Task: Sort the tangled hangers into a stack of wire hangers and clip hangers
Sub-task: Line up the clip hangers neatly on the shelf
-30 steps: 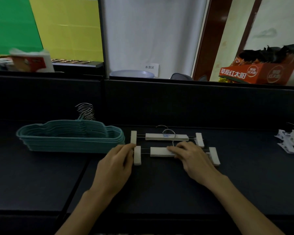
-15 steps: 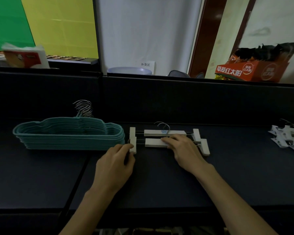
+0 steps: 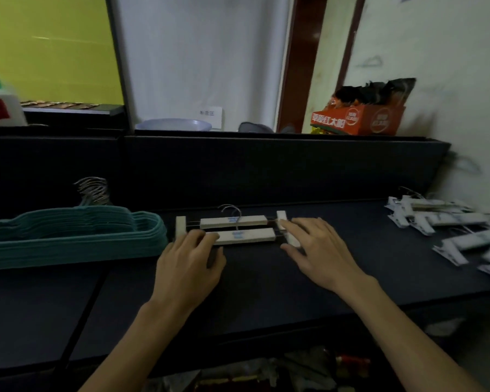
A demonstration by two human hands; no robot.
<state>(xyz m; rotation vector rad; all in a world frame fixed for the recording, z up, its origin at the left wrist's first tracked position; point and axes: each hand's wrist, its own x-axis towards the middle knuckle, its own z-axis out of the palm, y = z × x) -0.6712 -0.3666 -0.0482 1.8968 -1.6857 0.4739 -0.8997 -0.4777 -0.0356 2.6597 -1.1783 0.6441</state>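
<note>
Nearest, the left hand [image 3: 188, 261] and right hand [image 3: 320, 250] lie on the dark surface [image 3: 266, 290], each grip loose and spread, holding nothing. Their fingertips touch the near clip hanger [image 3: 245, 236] at its two ends. Its long axis runs left to right, with a second clip hanger [image 3: 232, 222] lying parallel just behind. My guess is the next unsorted hanger comes from the white pile [image 3: 450, 230] far right, nearer the right hand. The teal stack [image 3: 68, 239] sits left.
</note>
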